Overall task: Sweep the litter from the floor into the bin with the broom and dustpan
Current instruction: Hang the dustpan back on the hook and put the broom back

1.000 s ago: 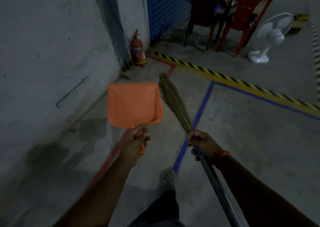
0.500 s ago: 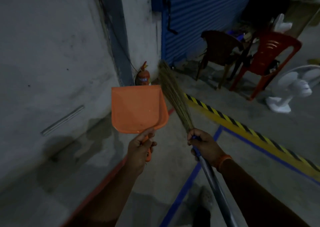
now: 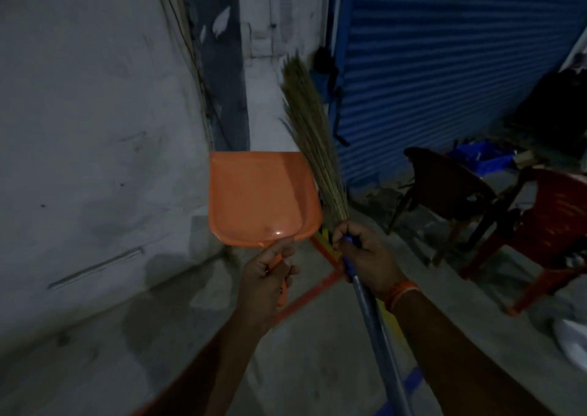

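1. The broom (image 3: 313, 148) is sticking up in the air with its bristles pointing at the wall, and the right hand (image 3: 365, 253) is gripping it, fingers wrapped round the blue handle right below the bristles. I'd slide that grip further down the handle before sweeping, so the strokes get more reach.
2. The orange dustpan (image 3: 260, 196) is hanging just left of the bristles, pan tilted up. It's looking empty, so keep it that way up for now.
3. The left hand (image 3: 266, 275) is curling round the dustpan handle, thumb on top. Solid enough for carrying.
4. No litter or bin showing on the floor (image 3: 317, 368) here, so I'm guessing this is the walking-over bit.
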A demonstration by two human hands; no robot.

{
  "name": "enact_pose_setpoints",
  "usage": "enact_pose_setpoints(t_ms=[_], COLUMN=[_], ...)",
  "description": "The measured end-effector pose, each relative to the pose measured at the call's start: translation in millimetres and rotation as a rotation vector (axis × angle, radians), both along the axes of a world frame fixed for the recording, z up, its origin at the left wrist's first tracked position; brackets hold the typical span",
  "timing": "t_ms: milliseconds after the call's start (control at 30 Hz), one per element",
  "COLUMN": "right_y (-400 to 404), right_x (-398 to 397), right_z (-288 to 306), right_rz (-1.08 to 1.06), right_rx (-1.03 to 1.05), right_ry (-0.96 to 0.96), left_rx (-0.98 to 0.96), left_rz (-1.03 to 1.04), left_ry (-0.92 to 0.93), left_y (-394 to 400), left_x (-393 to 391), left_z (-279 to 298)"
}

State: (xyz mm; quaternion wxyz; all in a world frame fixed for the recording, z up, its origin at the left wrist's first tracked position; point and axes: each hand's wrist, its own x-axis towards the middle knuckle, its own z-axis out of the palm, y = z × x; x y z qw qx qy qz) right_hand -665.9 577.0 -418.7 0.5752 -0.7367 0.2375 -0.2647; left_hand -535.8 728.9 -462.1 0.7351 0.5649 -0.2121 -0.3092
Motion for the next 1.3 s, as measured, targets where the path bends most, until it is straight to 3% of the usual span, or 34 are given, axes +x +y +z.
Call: enact_pose_setpoints(t_ms=[233,600,733,1033,1300], right_y=[-159.9,-371.9,-445.9,-598.9,-671.0], right_x=[74.1,164.5,204.9,285.8,377.8], right_z=[48.0,99.3,106.9,134.7,172.9], right_rz=[0.076,0.1,0.182,0.374,0.447], right_rx=[-0.176,-0.109,-0.105,-0.072,-0.033], right_ry=[-0.157,-0.288,-0.306,-0.38,-0.517], left_rx=[-0.098,-0.109,-0.102,-0.133,-0.053], left_rz=[0.072,0.187,0.291,0.488,0.62], left_ry=[-0.166,-0.35,-0.429,-0.285,-0.554], left_y=[-163.4,-366.2,-425.1,-545.6,-590.8], left_x=[67.1,159.3,182.4,226.5,300.9], left_z=[36.4,106.2,122.2,142.7,181.3])
